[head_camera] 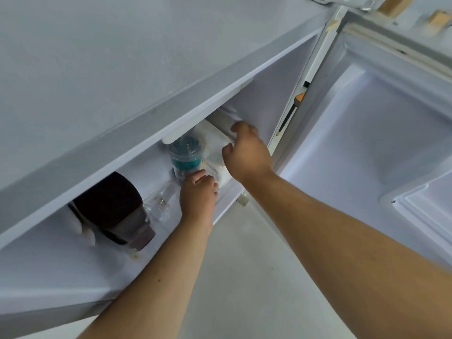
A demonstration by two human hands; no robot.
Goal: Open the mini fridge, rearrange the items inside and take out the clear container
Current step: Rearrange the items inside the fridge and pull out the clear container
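Fridge (102,77) open, door (381,123) swung right. Inside, dark jug (115,209) at left, white box (215,140) far right, teal-filled cup (187,155) mid. Clear container (161,204) lies on the fridge floor, not yet out. Right hand (247,152) curled on the box; left hand (198,192) by the cup's base, grip hidden, cannot tell. Rearranging seems underway.

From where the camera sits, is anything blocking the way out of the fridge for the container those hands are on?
Nothing visible does. The fridge door is swung wide to the right, and both the left hand and right hand sit at the clear container, near the front edge. The teal-banded bottle stands just left of it.
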